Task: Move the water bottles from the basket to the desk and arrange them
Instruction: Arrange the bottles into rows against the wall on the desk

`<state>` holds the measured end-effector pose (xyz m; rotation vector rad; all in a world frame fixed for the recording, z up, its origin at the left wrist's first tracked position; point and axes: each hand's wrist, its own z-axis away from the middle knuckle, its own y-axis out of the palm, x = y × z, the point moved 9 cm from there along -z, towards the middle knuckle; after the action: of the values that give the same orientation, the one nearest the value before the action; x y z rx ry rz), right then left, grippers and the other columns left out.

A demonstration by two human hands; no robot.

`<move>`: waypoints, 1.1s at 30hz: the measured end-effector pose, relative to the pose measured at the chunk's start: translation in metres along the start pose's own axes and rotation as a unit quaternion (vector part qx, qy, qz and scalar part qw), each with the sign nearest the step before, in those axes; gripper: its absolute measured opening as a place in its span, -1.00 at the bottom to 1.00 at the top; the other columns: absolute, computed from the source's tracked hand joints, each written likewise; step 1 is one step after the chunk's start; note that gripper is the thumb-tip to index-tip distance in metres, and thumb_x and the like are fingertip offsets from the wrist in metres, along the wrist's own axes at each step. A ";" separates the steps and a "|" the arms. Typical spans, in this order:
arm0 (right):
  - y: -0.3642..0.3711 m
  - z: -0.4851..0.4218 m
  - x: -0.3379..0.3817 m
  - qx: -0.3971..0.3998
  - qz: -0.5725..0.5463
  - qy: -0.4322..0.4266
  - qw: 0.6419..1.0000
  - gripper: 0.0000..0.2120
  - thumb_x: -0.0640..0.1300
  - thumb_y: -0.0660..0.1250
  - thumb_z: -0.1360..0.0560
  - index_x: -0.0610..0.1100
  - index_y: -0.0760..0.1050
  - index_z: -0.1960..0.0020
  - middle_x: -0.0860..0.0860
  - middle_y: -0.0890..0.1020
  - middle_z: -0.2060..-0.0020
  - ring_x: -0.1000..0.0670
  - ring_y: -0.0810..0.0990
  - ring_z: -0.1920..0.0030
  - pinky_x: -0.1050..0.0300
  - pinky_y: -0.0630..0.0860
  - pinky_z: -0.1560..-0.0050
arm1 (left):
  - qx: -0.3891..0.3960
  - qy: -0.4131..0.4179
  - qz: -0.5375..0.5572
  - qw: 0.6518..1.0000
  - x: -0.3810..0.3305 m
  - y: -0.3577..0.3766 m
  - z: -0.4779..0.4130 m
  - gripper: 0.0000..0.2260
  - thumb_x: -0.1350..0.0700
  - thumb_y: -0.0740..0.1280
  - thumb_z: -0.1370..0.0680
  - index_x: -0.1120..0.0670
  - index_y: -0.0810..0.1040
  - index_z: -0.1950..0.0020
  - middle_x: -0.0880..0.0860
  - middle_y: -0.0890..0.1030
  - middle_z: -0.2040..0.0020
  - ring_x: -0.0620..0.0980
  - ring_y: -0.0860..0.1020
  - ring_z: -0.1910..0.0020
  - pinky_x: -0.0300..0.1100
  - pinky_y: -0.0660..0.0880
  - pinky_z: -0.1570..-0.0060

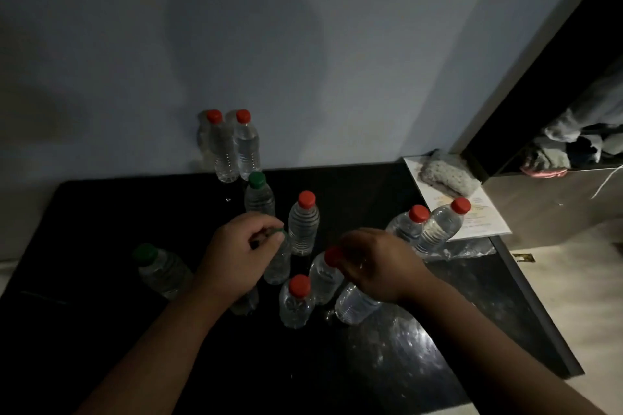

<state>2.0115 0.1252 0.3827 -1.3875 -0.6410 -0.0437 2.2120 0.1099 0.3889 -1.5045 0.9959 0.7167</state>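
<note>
About a dozen water bottles [303, 229] stood loosely scattered on the dark surface [101, 212]; no basket was in view. The left hand [236, 256] had its grip pinched on a green-capped bottle [278, 263], and the right hand [377, 263] had its grip clamped on a red-capped bottle [325, 276]. Moving seemed done, arranging unfinished.

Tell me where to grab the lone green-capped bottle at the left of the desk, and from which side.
Probably take the green-capped bottle round its neck, just under the cap, coming from above and the left. It stands on its base with bare desk on that side, while the left hand, gripping the cap of another bottle, crowds its right.
</note>
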 end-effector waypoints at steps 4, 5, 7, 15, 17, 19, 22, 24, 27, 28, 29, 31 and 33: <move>0.013 0.003 -0.009 0.007 0.004 0.004 1.000 -0.69 0.19 0.26 -0.46 0.09 0.51 -0.13 0.12 0.60 0.02 0.12 0.59 0.04 0.10 0.58 0.05 | 0.009 0.007 -0.078 0.997 -0.005 0.017 -0.024 -0.74 0.15 0.41 -0.50 0.00 0.60 -0.19 -0.19 0.54 -0.10 -0.17 0.52 -0.10 -0.23 0.44 -0.12; 0.016 0.002 -0.012 0.007 0.008 0.006 1.000 -0.66 0.21 0.26 -0.44 0.10 0.50 -0.14 0.12 0.60 0.02 0.12 0.59 0.03 0.08 0.58 0.04 | 0.013 0.010 -0.095 0.995 -0.006 0.020 -0.030 -0.69 0.13 0.42 -0.50 0.02 0.58 -0.24 -0.15 0.53 -0.16 -0.15 0.50 -0.16 -0.21 0.42 -0.15; 0.021 -0.001 -0.017 0.004 0.010 0.009 1.000 -0.65 0.24 0.27 -0.42 0.10 0.48 -0.13 0.13 0.59 0.03 0.12 0.58 0.03 0.07 0.57 0.04 | 0.029 0.025 -0.125 0.991 -0.008 0.029 -0.042 -0.64 0.11 0.43 -0.49 0.04 0.54 -0.29 -0.07 0.52 -0.23 -0.11 0.47 -0.22 -0.19 0.41 -0.19; 0.038 -0.013 -0.025 0.026 0.016 0.017 0.999 -0.65 0.22 0.29 -0.38 0.05 0.47 -0.08 0.12 0.57 0.07 0.08 0.56 0.07 0.06 0.56 0.08 | 0.098 -0.006 -0.202 0.974 0.006 0.062 -0.078 -0.48 0.07 0.41 -0.51 0.08 0.38 -0.44 0.05 0.43 -0.40 0.01 0.40 -0.37 -0.09 0.36 -0.34; 0.040 -0.014 -0.027 0.027 0.008 0.022 0.999 -0.70 0.19 0.30 -0.38 0.04 0.48 -0.01 0.12 0.57 0.12 0.07 0.56 0.10 0.04 0.55 0.10 | 0.107 -0.030 -0.192 0.975 0.014 0.064 -0.082 -0.46 0.07 0.42 -0.50 0.07 0.37 -0.45 0.07 0.43 -0.39 0.01 0.42 -0.35 -0.09 0.38 -0.31; 0.041 -0.015 -0.030 0.028 -0.001 0.032 0.999 -0.73 0.15 0.33 -0.39 0.03 0.49 0.00 0.11 0.58 0.12 0.05 0.56 0.11 0.06 0.54 0.11 | 0.116 -0.037 -0.189 0.974 0.020 0.068 -0.086 -0.46 0.08 0.44 -0.49 0.07 0.39 -0.44 0.08 0.48 -0.35 0.00 0.46 -0.30 -0.12 0.42 -0.26; 0.043 -0.015 -0.034 0.028 -0.015 0.043 0.999 -0.71 0.15 0.35 -0.37 0.04 0.51 -0.03 0.12 0.58 0.11 0.07 0.57 0.12 0.05 0.56 0.11 | 0.121 -0.043 -0.188 0.974 0.024 0.071 -0.090 -0.47 0.09 0.46 -0.47 0.07 0.42 -0.41 0.07 0.54 -0.26 -0.01 0.52 -0.20 -0.17 0.44 -0.16; 0.043 -0.015 -0.036 0.028 -0.019 0.048 0.998 -0.70 0.14 0.37 -0.37 0.05 0.50 -0.04 0.12 0.58 0.12 0.07 0.56 0.12 0.05 0.55 0.11 | 0.124 -0.040 -0.195 0.972 0.025 0.074 -0.091 -0.50 0.07 0.47 -0.46 0.06 0.46 -0.38 0.04 0.55 -0.21 -0.01 0.53 -0.15 -0.10 0.48 -0.16; 0.044 -0.015 -0.036 0.029 -0.024 0.053 0.998 -0.71 0.14 0.38 -0.37 0.05 0.50 -0.03 0.12 0.57 0.12 0.06 0.57 0.11 0.06 0.54 0.11 | 0.126 -0.034 -0.190 0.973 0.025 0.078 -0.092 -0.62 0.09 0.49 -0.42 0.05 0.56 -0.22 0.02 0.58 -0.10 0.01 0.56 -0.09 0.02 0.51 -0.13; 0.044 -0.014 -0.036 0.027 -0.026 0.054 0.998 -0.71 0.14 0.39 -0.37 0.05 0.50 -0.03 0.12 0.58 0.12 0.06 0.57 0.12 0.06 0.54 0.11 | 0.124 -0.035 -0.181 0.975 0.026 0.079 -0.092 -0.66 0.11 0.50 -0.40 0.05 0.57 -0.16 0.02 0.60 -0.06 0.01 0.57 -0.05 0.02 0.52 -0.10; 0.043 -0.014 -0.036 0.024 -0.029 0.056 0.998 -0.72 0.13 0.40 -0.37 0.05 0.51 -0.02 0.11 0.59 0.12 0.06 0.57 0.12 0.06 0.54 0.11 | 0.121 -0.037 -0.171 0.977 0.027 0.079 -0.091 -0.68 0.12 0.51 -0.39 0.05 0.58 -0.11 0.02 0.61 -0.01 0.01 0.58 -0.01 0.02 0.53 -0.07; 0.042 -0.013 -0.037 0.016 -0.034 0.062 0.997 -0.73 0.11 0.41 -0.38 0.05 0.52 -0.02 0.10 0.60 0.12 0.06 0.58 0.11 0.06 0.54 0.11 | 0.114 -0.042 -0.162 0.979 0.031 0.080 -0.091 -0.73 0.13 0.53 -0.36 0.04 0.59 -0.03 0.01 0.62 0.08 0.01 0.59 0.07 -0.01 0.55 0.00; 0.042 -0.012 -0.037 0.009 -0.041 0.066 0.997 -0.73 0.12 0.41 -0.38 0.06 0.53 -0.04 0.11 0.61 0.11 0.08 0.58 0.11 0.06 0.55 0.11 | 0.107 -0.056 -0.158 0.980 0.035 0.079 -0.092 -0.76 0.12 0.53 -0.35 0.01 0.60 0.03 -0.02 0.62 0.13 -0.03 0.59 0.11 -0.07 0.54 0.07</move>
<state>2.0020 0.1107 0.3283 -1.3295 -0.5859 -0.1935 2.1495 0.0122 0.3377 -1.3757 0.7046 0.4461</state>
